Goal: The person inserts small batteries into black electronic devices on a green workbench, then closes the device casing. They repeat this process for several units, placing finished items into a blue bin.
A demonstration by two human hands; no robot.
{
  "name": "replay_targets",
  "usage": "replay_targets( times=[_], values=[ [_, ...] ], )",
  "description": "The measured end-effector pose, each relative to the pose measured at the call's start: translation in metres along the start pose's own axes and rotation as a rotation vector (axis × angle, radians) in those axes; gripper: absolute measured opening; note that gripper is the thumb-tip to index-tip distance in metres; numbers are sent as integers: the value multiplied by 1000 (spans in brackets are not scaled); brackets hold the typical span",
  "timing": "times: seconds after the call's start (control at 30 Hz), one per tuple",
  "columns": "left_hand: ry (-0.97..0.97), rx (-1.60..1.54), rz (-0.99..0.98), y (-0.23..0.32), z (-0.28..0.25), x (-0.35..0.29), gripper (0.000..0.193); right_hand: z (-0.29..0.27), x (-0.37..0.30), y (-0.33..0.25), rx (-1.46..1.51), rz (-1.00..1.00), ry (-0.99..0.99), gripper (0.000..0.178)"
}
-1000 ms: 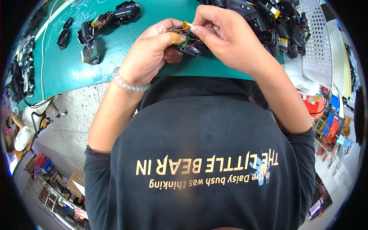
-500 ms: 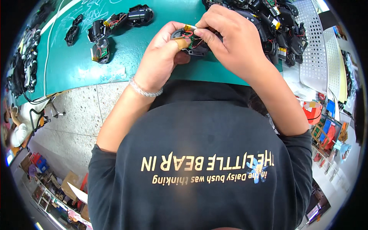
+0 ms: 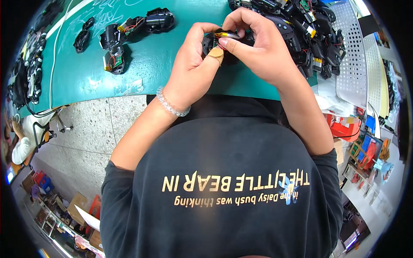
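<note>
Though small, battery [image 3: 226,35] crosswise, yellow end [image 3: 220,34] leftward.

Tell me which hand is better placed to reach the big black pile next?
Probably the right hand: it's nearer the pile, which lies on that side. The left hand is farther away. Both hold a part, though.

Left hand [image 3: 193,64] and right hand [image 3: 261,50] hold a black device [image 3: 209,43]
</note>
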State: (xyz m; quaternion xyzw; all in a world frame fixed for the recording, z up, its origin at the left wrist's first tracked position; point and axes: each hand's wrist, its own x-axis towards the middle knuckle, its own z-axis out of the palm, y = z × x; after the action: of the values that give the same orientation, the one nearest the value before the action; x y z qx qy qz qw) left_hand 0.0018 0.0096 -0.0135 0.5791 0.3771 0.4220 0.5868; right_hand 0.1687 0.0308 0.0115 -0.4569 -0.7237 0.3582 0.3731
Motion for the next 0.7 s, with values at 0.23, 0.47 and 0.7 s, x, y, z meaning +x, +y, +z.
replay_targets(
  times=[0.23,0.47,0.7],
  values=[
    [-14,-181,-52,1,1,-1,29,0,1,-1,56,-74,-16,17],
    [4,-299,-182,8,-2,0,35,-25,3,-30,-199,-230,13,23],
    [-14,-294,-125,5,0,2,34,-19,-3,-15,-309,-346,95,16]
  ],
)
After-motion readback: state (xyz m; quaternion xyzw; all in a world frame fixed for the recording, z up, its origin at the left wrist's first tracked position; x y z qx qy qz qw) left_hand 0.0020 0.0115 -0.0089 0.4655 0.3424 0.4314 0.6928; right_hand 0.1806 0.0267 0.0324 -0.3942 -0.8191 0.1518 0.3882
